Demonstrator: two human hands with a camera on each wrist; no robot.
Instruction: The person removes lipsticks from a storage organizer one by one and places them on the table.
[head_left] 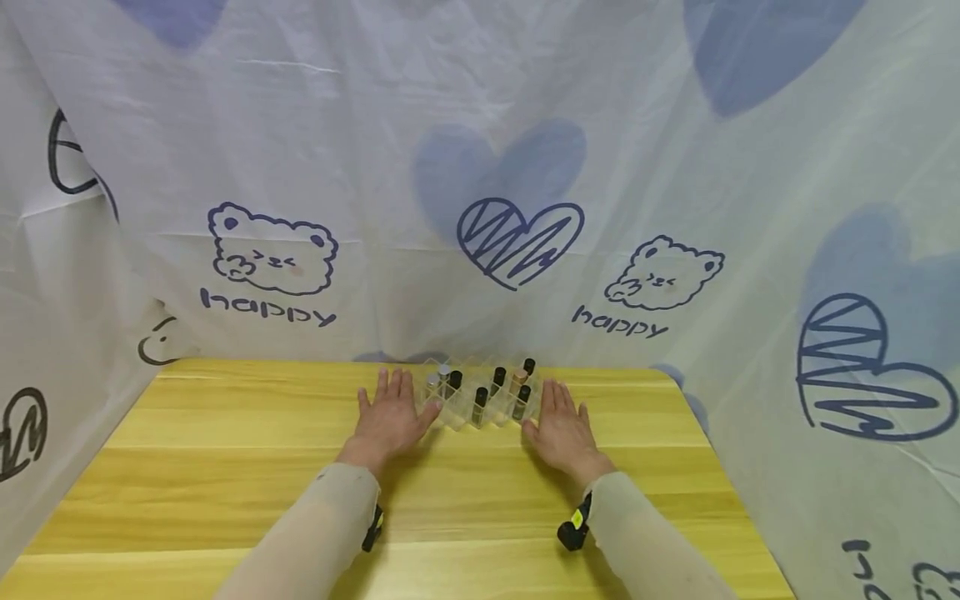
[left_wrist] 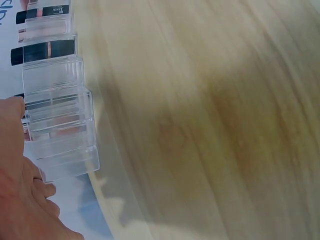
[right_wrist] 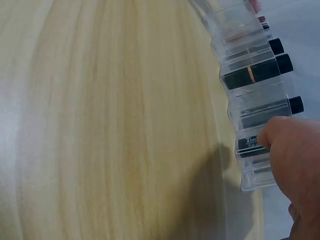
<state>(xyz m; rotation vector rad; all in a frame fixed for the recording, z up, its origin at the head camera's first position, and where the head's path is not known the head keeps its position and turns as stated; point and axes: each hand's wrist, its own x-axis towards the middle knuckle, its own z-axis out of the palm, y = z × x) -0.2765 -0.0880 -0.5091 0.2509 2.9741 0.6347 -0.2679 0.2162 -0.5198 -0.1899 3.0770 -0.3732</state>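
Observation:
A clear plastic lipstick organizer (head_left: 454, 418) with zigzag compartments stands at the table's back edge. Several lipstick tubes (head_left: 480, 406) stand upright in it, mostly black-capped, with silvery ones on the left and a pinkish one on the right. My left hand (head_left: 388, 427) lies along its left end, fingers straight and pointing away, thumb at the front corner. At the right end my right hand (head_left: 564, 432) mirrors this, its thumb over a front compartment in the right wrist view. A black tube with a copper band (right_wrist: 252, 73) shows through the clear wall (right_wrist: 257, 92) there.
The yellow wood-grain table (head_left: 465, 517) stretches toward me and to both sides. Behind it hangs a white cloth (head_left: 390, 275) printed with hearts and bears, which also drapes down at left and right. Black wrist bands (head_left: 573, 533) sit at both cuffs.

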